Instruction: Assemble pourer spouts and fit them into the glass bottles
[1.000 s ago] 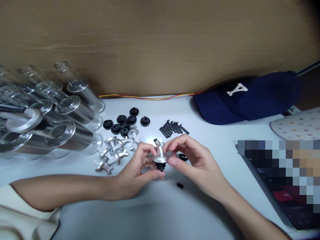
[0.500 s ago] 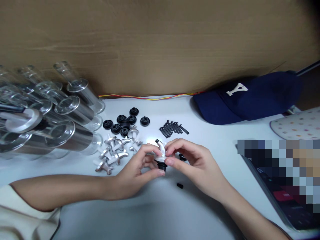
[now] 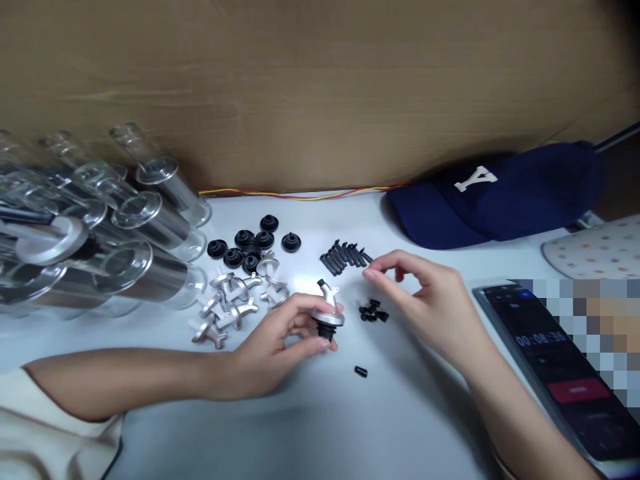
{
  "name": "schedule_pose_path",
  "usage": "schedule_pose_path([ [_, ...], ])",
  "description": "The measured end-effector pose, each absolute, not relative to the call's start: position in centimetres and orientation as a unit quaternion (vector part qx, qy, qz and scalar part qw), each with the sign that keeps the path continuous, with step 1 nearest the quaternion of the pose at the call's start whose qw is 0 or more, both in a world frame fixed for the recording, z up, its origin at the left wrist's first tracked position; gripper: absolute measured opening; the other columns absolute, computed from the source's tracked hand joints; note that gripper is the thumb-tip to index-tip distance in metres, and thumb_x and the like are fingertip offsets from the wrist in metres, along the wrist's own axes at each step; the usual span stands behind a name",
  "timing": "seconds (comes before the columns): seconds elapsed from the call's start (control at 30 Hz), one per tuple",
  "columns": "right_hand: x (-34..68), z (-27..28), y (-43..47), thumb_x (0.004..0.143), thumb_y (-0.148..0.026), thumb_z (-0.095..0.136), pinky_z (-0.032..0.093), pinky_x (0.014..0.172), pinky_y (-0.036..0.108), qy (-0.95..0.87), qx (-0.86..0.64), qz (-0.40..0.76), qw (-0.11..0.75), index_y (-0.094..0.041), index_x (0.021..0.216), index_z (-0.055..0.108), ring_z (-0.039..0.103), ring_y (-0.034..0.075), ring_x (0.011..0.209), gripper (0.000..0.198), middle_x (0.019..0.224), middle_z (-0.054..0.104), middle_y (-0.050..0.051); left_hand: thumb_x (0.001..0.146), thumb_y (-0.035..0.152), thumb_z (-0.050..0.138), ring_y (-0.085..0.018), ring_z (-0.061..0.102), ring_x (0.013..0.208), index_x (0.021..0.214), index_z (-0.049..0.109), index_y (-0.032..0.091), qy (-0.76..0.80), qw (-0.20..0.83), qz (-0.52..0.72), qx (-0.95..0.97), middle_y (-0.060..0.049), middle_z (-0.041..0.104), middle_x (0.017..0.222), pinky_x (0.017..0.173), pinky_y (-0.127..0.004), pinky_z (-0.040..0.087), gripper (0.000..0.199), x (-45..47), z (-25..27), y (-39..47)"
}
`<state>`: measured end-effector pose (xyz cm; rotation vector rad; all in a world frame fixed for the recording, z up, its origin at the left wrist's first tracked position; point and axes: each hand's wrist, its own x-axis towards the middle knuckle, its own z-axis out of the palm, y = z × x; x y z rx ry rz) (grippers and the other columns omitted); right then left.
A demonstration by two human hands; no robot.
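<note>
My left hand [image 3: 295, 327] is closed around a pourer stopper [image 3: 327, 317], held upright just above the table. This piece has a silver curved spout, a black tip, a silver disc and ribbed black rubber underneath. Over the row of small black levers [image 3: 345, 257], my right hand [image 3: 425, 287] reaches in with thumb and forefinger slightly apart at the rightmost lever. Whether the fingertips touch it is hard to see. Below that hand lies a cluster of short black caps [image 3: 371, 312]. One single black cap [image 3: 361, 371] rests nearer me.
Silver spout pieces [image 3: 233, 300] and black rubber stoppers [image 3: 250, 247] are heaped left of centre. Glass bottles [image 3: 160, 220] with metal sleeves crowd the left side. A dark blue cap [image 3: 500, 193], a dotted white container [image 3: 595, 247] and a phone [image 3: 540, 360] occupy the right.
My right hand has let go of the pourer stopper and moved up and right to the black levers, uncovering the small caps. My left hand still holds the stopper, almost in place.
</note>
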<state>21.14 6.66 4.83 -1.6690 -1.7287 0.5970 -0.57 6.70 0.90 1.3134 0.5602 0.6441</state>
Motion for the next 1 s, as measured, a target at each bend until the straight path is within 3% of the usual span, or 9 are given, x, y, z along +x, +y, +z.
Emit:
schedule_pose_path([
  [0.1,22.6,4.0,7.2,0.083,-0.027,0.055,0.041,0.052,0.025,-0.667,-0.675,0.161,0.271,-0.019,0.077,0.062,0.054,0.014,0.057,0.013,0.072,0.065,0.002,0.088,0.018,0.054,-0.012,0.063,0.084,0.11,0.048,0.02,0.268,0.704,0.283,0.594,-0.008,0.052,0.115,0.078,-0.028,0.049,0.024,-0.6,1.0,6.6],
  [0.27,23.5,2.6,7.5,0.083,-0.021,0.051,0.045,0.07,0.033,-0.712,-0.676,0.081,0.174,-0.016,0.094,0.066,0.061,0.022,0.08,0.019,0.088,0.067,0.008,0.084,0.016,0.058,-0.01,0.059,0.086,0.107,0.046,0.021,0.282,0.699,0.282,0.593,-0.006,0.053,0.114,0.08,-0.027,0.048,0.026,-0.6,1.0,6.6],
  [0.4,23.4,2.4,7.4,0.083,-0.023,0.051,0.044,0.068,0.034,-0.704,-0.696,0.065,0.123,-0.017,0.078,0.066,0.062,0.023,0.079,0.017,0.084,0.067,0.007,0.083,0.013,0.057,-0.008,0.058,0.083,0.106,0.043,0.021,0.278,0.693,0.288,0.6,-0.006,0.051,0.113,0.079,-0.026,0.047,0.027,-0.6,1.3,6.7],
  [0.53,23.4,2.7,7.3,0.079,-0.026,0.057,0.041,0.06,0.032,-0.669,-0.732,0.065,0.106,-0.018,0.072,0.063,0.06,0.02,0.067,0.012,0.077,0.066,0.005,0.083,0.013,0.057,-0.007,0.058,0.081,0.103,0.043,0.021,0.277,0.697,0.277,0.6,-0.005,0.051,0.113,0.078,-0.026,0.047,0.026,-0.6,1.5,6.7],
  [0.67,23.3,2.8,7.2,0.076,-0.03,0.059,0.04,0.059,0.031,-0.662,-0.738,0.089,0.093,-0.019,0.075,0.064,0.06,0.02,0.067,0.012,0.08,0.066,0.004,0.085,0.015,0.055,-0.008,0.06,0.08,0.103,0.043,0.021,0.296,0.713,0.273,0.573,-0.005,0.05,0.112,0.075,-0.026,0.048,0.023,-0.5,1.3,6.5],
  [0.83,23.0,3.0,7.0,0.073,-0.018,0.056,0.04,0.06,0.029,-0.672,-0.729,0.108,0.075,-0.019,0.072,0.063,0.061,0.019,0.069,0.007,0.078,0.066,0.004,0.083,0.011,0.055,-0.009,0.062,0.083,0.107,0.037,0.021,0.285,0.718,0.283,0.569,-0.003,0.052,0.102,0.075,-0.025,0.048,0.032,-0.4,1.3,6.5],
  [1.0,22.4,3.3,7.1,0.072,-0.017,0.055,0.039,0.057,0.028,-0.651,-0.744,0.104,0.11,-0.019,0.068,0.061,0.058,0.017,0.059,0.007,0.068,0.066,0.002,0.084,0.008,0.05,-0.009,0.062,0.083,0.103,0.038,0.021,0.26,0.714,0.281,0.586,-0.005,0.049,0.107,0.074,-0.026,0.048,0.026,-0.4,1.3,6.5],
])
